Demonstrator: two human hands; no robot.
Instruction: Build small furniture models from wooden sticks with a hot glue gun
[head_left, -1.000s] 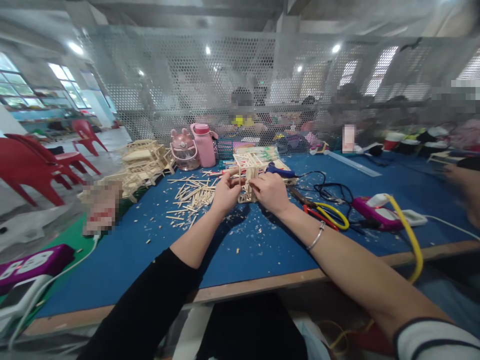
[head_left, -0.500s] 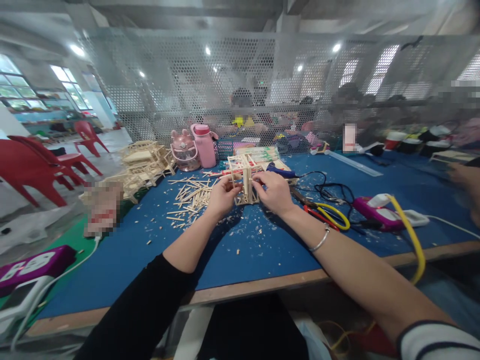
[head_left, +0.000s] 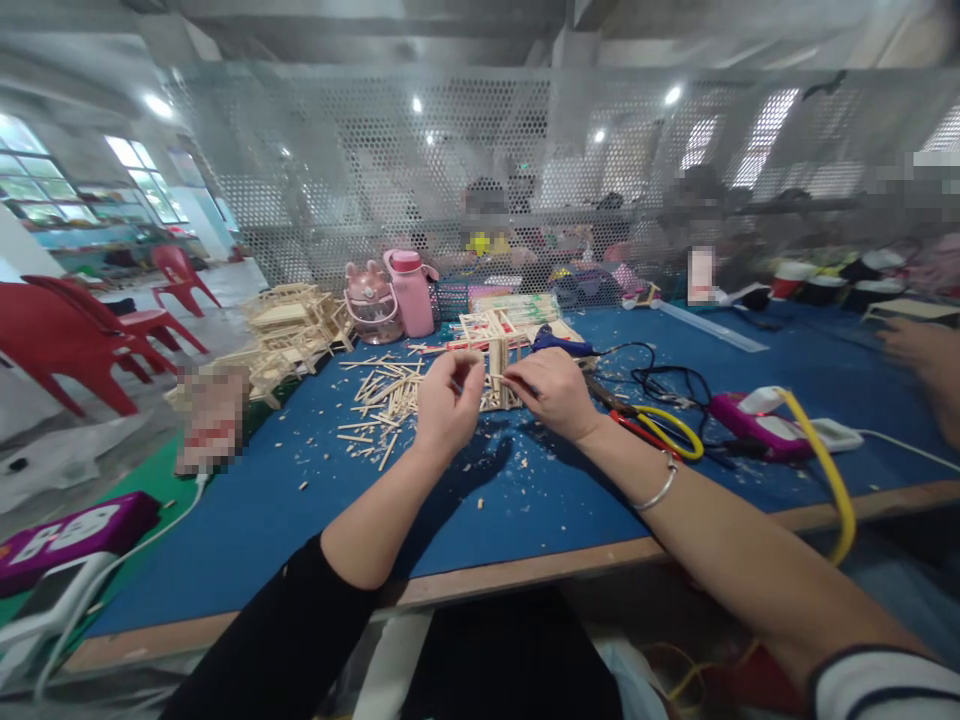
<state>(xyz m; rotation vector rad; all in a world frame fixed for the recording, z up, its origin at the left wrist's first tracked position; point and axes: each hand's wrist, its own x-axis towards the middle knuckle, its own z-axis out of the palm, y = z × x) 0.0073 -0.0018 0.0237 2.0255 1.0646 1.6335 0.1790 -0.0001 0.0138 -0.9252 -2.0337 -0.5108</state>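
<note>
A small frame built of thin wooden sticks (head_left: 499,355) stands on the blue table (head_left: 300,500) in front of me. My right hand (head_left: 553,392) rests against its right side, fingers curled, holding it. My left hand (head_left: 446,402) is raised just left of the frame, apart from it, thumb and forefinger pinched together; what they pinch is too small to make out. A loose pile of wooden sticks (head_left: 386,390) lies to the left of my left hand.
Finished stick frames (head_left: 289,325) are stacked at the left edge. Two pink bottles (head_left: 394,292), a blue glue gun (head_left: 562,345), red-and-yellow pliers (head_left: 660,430), cables and a pink power strip (head_left: 750,415) sit around. Another person's hand (head_left: 926,365) is at far right. Mesh screen behind.
My left hand has let go of the stick frame and lifted back to the left in a pinch. The frame now sits on the table, with my right hand still on it.
</note>
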